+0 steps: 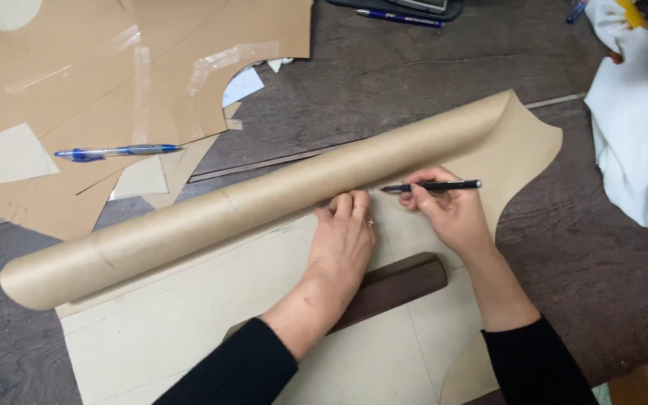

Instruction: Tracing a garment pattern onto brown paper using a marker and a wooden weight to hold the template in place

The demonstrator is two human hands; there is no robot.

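A long roll of brown paper [264, 199] lies slantwise across a dark wooden table [384, 82]. Its unrolled sheet [189, 315] spreads toward me. My left hand [343, 244] rests flat on the sheet, fingertips against the roll's lower edge. My right hand [451, 214] holds a black pen [433, 185], tip pointing left at the sheet just below the roll. A dark brown wooden block [399, 285] lies on the sheet beneath my left wrist.
Cut brown paper pieces with tape [114, 67] cover the table's far left, a blue pen [118, 151] lying on them. White cloth [635, 127] is heaped at the right edge. Another blue pen [399, 17] lies at the top.
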